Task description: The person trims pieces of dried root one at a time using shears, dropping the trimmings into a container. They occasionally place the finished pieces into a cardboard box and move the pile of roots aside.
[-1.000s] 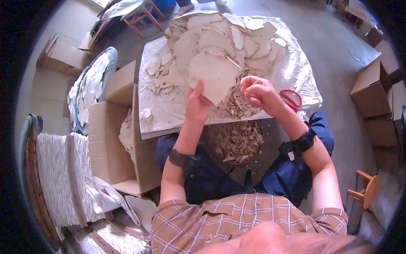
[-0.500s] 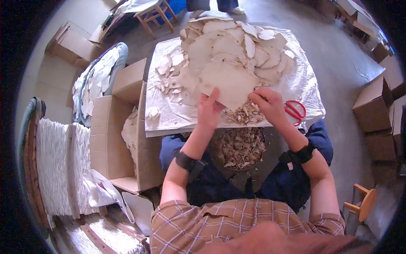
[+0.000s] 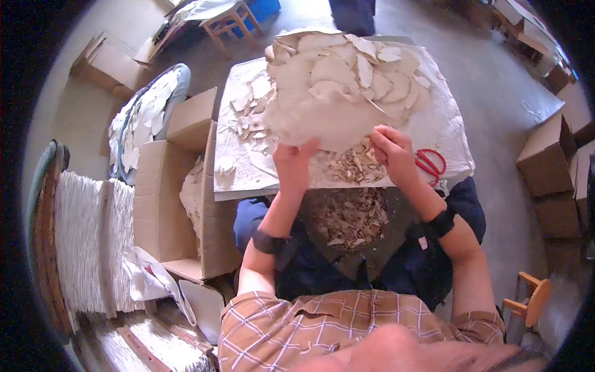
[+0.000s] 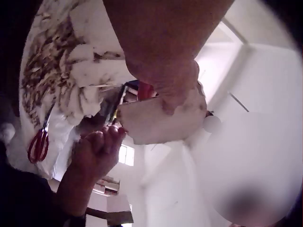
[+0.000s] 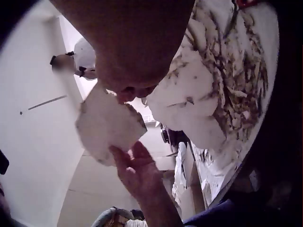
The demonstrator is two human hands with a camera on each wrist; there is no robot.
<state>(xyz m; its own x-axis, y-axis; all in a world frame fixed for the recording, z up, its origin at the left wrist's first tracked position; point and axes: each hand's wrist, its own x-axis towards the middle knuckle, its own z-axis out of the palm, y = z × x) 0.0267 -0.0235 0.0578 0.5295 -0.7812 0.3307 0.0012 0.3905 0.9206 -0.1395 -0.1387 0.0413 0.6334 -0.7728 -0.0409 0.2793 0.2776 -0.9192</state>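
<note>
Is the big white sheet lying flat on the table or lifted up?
Lifted up: both hands hold the big pale papery sheet by its near edge, above the table's pile.

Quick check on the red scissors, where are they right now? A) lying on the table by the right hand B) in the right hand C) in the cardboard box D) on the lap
A: the red scissors lie on the table beside the right hand, which pinches the pale sheet instead.

Head cam overhead; wrist cams upward, close.

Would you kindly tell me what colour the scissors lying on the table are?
The scissors have red handles, clearest in the head view, lying beside the right hand.
</note>
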